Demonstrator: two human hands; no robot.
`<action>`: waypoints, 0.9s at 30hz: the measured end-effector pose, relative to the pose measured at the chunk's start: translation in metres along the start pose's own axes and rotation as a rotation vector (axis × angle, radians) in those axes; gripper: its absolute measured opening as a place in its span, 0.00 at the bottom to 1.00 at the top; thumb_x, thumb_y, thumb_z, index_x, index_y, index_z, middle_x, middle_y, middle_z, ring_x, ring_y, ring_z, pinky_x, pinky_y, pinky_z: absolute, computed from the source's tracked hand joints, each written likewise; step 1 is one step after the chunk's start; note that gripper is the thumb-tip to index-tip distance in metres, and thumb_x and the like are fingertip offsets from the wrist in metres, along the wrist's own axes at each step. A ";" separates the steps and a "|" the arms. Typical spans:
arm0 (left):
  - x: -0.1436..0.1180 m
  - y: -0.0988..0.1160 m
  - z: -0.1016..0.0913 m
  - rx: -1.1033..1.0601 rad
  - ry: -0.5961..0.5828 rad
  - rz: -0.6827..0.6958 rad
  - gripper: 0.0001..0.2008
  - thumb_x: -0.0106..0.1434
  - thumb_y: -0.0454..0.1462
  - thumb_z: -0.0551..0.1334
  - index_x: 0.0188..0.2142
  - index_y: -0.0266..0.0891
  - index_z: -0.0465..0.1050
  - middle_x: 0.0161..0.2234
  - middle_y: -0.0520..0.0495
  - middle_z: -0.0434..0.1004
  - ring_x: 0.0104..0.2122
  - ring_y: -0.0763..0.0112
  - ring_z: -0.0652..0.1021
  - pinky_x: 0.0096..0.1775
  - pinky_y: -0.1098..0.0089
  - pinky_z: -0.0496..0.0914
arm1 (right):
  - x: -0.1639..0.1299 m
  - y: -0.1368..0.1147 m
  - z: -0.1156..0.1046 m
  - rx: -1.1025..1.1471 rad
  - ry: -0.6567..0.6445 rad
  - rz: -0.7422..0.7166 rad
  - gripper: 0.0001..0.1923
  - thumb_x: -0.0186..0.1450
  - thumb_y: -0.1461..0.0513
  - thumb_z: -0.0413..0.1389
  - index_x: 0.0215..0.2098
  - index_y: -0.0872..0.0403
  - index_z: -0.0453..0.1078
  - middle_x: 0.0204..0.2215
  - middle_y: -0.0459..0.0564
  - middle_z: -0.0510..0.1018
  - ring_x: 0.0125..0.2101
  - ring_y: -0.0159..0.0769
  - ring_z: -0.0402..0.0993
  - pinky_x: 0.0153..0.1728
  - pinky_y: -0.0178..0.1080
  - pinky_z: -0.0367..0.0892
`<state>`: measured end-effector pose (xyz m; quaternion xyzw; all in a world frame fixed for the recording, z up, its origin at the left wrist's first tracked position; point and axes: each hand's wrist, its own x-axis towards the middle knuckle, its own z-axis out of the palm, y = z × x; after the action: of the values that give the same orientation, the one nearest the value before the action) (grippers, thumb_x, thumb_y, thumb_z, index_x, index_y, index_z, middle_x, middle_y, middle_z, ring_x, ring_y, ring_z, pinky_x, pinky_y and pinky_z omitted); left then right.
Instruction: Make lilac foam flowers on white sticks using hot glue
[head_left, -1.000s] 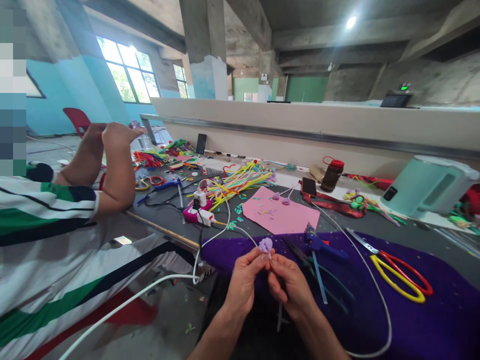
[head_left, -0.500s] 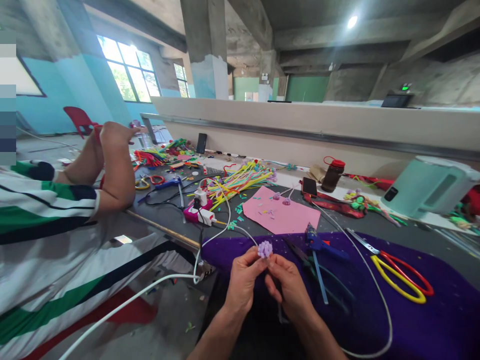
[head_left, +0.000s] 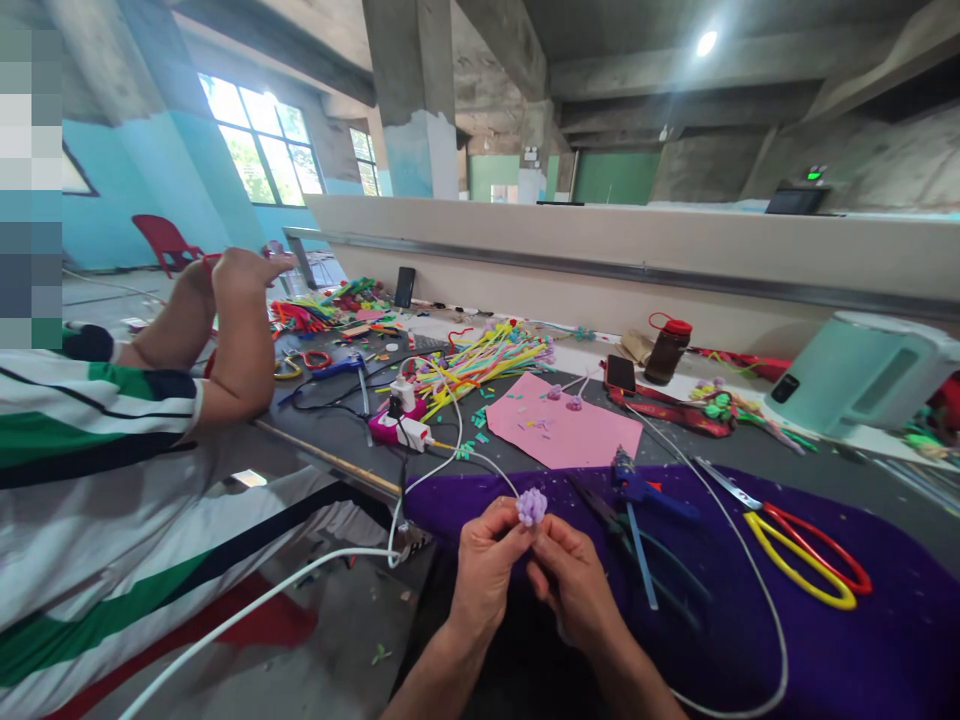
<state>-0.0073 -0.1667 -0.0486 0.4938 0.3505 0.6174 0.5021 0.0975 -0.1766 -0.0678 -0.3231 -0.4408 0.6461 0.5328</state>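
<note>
**Lilac flower head formed, stem end not finished**

Both my hands are closed on the same piece: left hand point(head_left: 487, 575) pinches the small lilac flower point(head_left: 532, 507) from below-left, right hand point(head_left: 577, 590) grips just under it from the right, fingertips meeting at the base of the bloom. The flower sits above the near edge of the purple cloth point(head_left: 862, 650), not resting on it.

Status, judged from this view:
- Bloom is curled into a tight round head, looks done.
- Base is hidden by my fingers; can't tell if the stem is twisted tight or trimmed.
- Two similar small flowers point(head_left: 564, 398) lie beyond the cloth on the pink sheet point(head_left: 585, 440), so probably more of a batch.

On the cloth, right of the flower: blue glue gun point(head_left: 634, 487), red-and-yellow scissors point(head_left: 802, 545), both untouched. Pipe-cleaner pile point(head_left: 480, 365) further back on the bench point(head_left: 337, 430). Another person's arm point(head_left: 240, 350) is left of the cloth.
</note>
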 end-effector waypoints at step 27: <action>0.000 0.006 0.004 -0.153 -0.066 -0.276 0.10 0.54 0.38 0.63 0.20 0.35 0.74 0.32 0.44 0.78 0.38 0.63 0.74 0.44 0.67 0.64 | -0.001 -0.004 -0.008 0.477 -0.166 0.215 0.12 0.58 0.56 0.58 0.27 0.57 0.64 0.07 0.38 0.64 0.04 0.18 0.47 0.07 0.24 0.44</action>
<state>-0.0048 -0.1686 -0.0423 0.4214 0.3504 0.5509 0.6294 0.1062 -0.1753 -0.0674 -0.1790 -0.2817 0.8087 0.4843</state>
